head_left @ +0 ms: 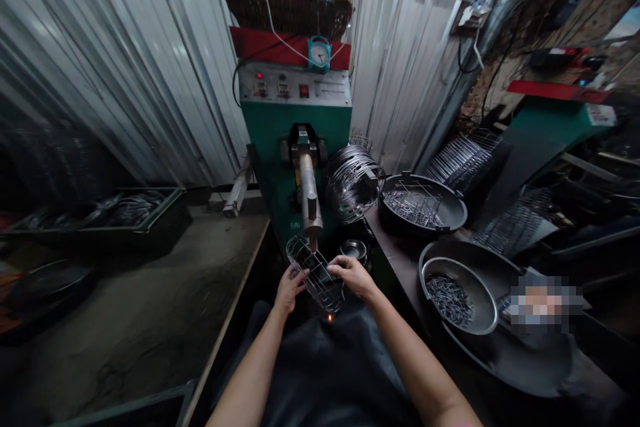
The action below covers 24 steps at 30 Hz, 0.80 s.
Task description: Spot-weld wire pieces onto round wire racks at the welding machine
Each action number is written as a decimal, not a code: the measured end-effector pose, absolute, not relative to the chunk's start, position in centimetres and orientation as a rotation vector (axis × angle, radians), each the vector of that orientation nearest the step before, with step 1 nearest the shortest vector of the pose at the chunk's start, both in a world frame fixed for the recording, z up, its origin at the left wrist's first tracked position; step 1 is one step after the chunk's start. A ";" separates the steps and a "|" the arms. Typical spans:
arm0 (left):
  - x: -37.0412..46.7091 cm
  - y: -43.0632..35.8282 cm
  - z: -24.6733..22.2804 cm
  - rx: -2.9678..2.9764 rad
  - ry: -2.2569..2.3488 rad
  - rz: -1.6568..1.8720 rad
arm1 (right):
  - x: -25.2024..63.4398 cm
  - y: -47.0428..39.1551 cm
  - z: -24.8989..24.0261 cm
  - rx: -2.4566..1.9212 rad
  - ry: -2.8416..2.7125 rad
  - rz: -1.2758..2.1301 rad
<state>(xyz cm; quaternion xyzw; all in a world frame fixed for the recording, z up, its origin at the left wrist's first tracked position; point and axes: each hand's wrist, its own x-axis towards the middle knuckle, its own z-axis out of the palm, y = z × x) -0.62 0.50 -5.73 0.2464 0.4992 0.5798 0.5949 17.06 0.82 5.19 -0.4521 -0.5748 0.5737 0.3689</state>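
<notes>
A small wire basket [316, 280] is tilted under the electrode arm [309, 197] of a green spot welder [270, 147]. Its upper wires touch or nearly touch the electrode tip. My left hand [290, 290] grips the basket's left side, thumb and fingers closed around the wires. From the right, my right hand [353, 275] pinches at the basket's other side; whether a small loose part is also between those fingertips is hidden. Just below the basket, a small orange spark [330, 317] glows in front of a dark apron [340, 367].
Wire rings [354, 181] hang right of the welder. A black pan [453, 210] holds wire pieces; a metal bowl [487, 320] of small parts sits in a larger pan [530, 373]. At left stands a green crate [165, 203]. A teal clock [319, 53] hangs above.
</notes>
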 end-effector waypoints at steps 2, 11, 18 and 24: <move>-0.5 0.4 -5.8 0.592 1.147 1.326 | 16.7 0.8 5.4 -1.157 -1.443 1.485; -0.1 -0.5 -6.4 0.535 1.175 1.314 | 19.3 -1.3 4.8 -1.193 -1.344 1.631; -0.2 -0.4 -6.5 0.525 1.206 1.271 | 18.6 -0.6 5.1 -1.205 -1.376 1.559; -0.3 -0.2 -6.5 0.510 1.218 1.222 | 17.7 0.2 5.0 -1.191 -1.378 1.500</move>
